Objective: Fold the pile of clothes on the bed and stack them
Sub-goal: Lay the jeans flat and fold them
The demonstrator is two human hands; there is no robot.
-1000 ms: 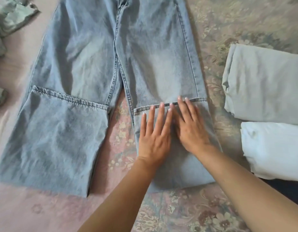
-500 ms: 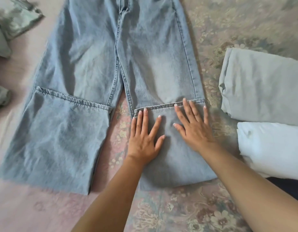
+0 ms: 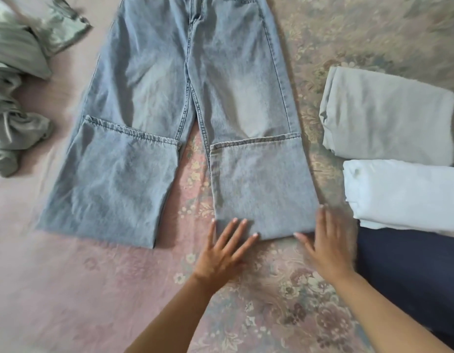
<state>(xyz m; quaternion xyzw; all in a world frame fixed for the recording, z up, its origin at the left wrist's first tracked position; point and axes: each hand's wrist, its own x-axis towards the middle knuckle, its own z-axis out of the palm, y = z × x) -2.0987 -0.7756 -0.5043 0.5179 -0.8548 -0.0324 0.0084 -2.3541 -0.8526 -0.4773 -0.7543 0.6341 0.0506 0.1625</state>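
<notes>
Jeans: light blue jeans (image 3: pixel 195 103) lie flat on the floral bed cover (image 3: pixel 284 301), waist far, both leg ends folded up.
Left hand: left hand (image 3: pixel 221 253) flat, fingers straight and spread, tips on the near edge of the right leg's fold.
Right hand: right hand (image 3: pixel 327 240) flat, fingers straight, at the fold's near right corner, blurred.
Folded pile: grey folded garment (image 3: pixel 389 115) and white folded garment (image 3: pixel 406 194) right of the jeans, side by side, touching.
Unfolded clothes: green crumpled clothes (image 3: pixel 14 80) at far left.
Dark cloth: navy fabric (image 3: pixel 412 276) near right.
</notes>
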